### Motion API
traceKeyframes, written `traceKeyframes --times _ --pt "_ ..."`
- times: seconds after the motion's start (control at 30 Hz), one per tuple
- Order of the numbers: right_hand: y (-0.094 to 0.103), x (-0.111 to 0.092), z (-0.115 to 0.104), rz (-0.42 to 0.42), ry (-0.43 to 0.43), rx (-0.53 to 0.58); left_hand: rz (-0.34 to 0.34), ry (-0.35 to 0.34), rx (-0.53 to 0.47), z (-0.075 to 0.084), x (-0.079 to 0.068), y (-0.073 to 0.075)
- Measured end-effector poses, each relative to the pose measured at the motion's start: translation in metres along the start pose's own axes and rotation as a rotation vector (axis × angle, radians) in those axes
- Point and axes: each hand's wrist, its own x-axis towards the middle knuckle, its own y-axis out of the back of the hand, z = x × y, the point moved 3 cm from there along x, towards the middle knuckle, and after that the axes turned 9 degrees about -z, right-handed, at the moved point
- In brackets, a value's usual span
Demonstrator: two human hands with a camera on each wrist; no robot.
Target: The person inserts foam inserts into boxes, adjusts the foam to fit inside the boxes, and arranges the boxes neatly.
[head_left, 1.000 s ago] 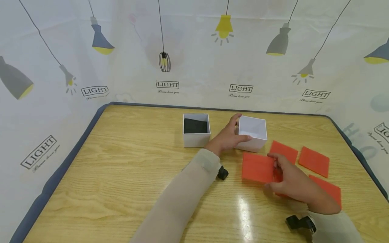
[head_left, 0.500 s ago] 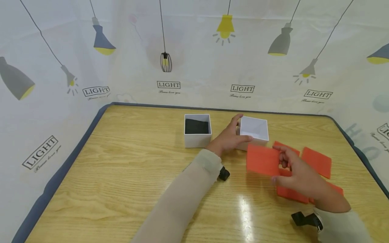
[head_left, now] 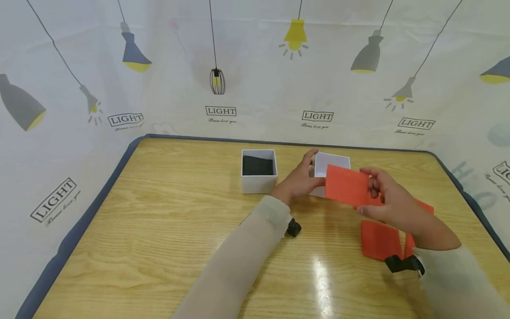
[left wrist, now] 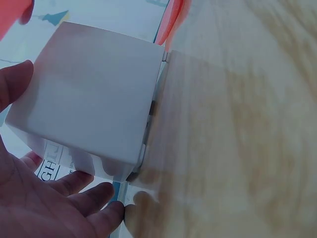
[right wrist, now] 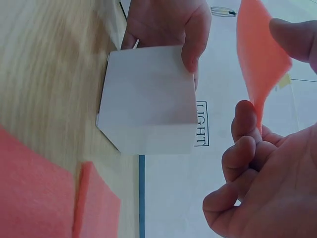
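The sheets (head_left: 346, 185) are plain orange-red, both boxes (left wrist: 89, 94) white, the contents (head_left: 257, 165) of one black, the counter (head_left: 159, 212) yellowish wood-grained, and the whitish backdrop (head_left: 255, 48) patterned with grey, blue and yellow lamps (head_left: 295, 33).

The pale beige left sleeve (head_left: 235, 257) and matching right sleeve (head_left: 458, 279) are long, with a black block (head_left: 294, 227) at the left cuff (head_left: 274, 209) and a black, seemingly strapped-on device (head_left: 396, 264) at the right.
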Motion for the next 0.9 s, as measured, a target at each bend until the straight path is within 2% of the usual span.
traceKeyframes --times 0.1,0.43,0.7,0.9 --pt "0.006 0.006 0.0 -0.012 -0.039 -0.006 0.0 0.0 -0.006 0.001 0.0 -0.001" --pt "0.019 0.032 0.007 -0.027 -0.077 -0.029 -0.002 -0.021 -0.032 0.0 0.001 -0.001" --pt "0.025 0.052 0.014 -0.048 -0.147 -0.042 -0.017 -0.014 -0.035 -0.001 0.002 0.0" --pt "0.027 0.064 0.014 -0.067 -0.161 -0.076 -0.023 -0.022 -0.045 -0.001 0.001 0.0"
